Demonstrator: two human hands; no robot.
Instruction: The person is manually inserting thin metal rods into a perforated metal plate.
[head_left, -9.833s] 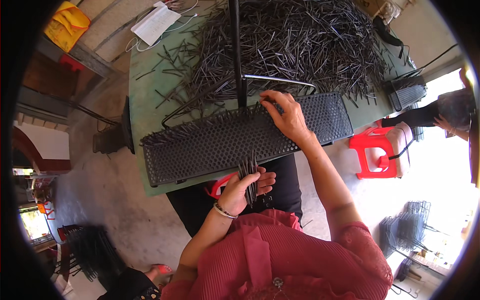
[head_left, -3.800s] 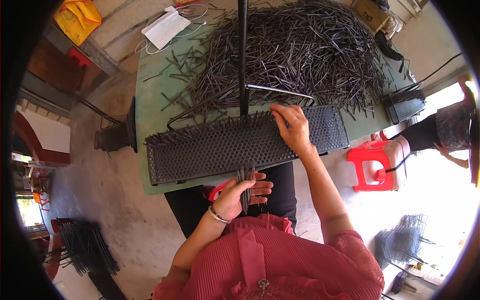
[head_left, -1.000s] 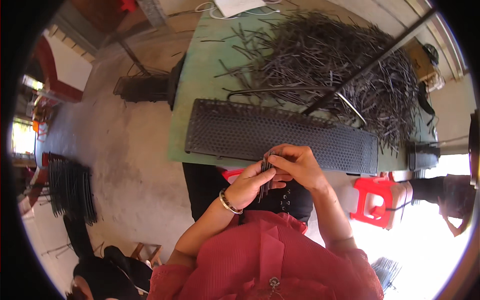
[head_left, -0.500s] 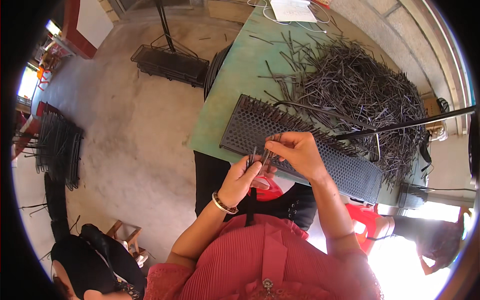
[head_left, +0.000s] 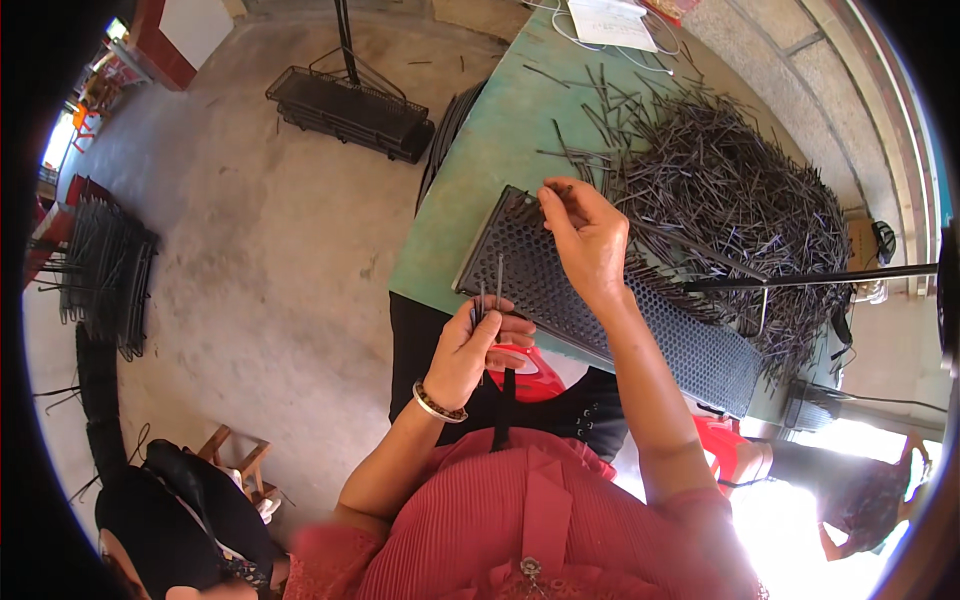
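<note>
At the centre of the frame we keep our left hand point(head_left: 480, 345) closed around a small bundle of thin black rods point(head_left: 493, 290), their tips standing up just below the near edge of the perforated black tray point(head_left: 690, 350), so that spares sit close to the work. Above and to the right, our right hand point(head_left: 588, 235) pinches what looks like a single rod point(head_left: 562, 190) at the tray's upper-left end, though the tip is too small to be sure. The loose rod pile point(head_left: 740, 190) lies beyond on the green table point(head_left: 480, 160).
</note>
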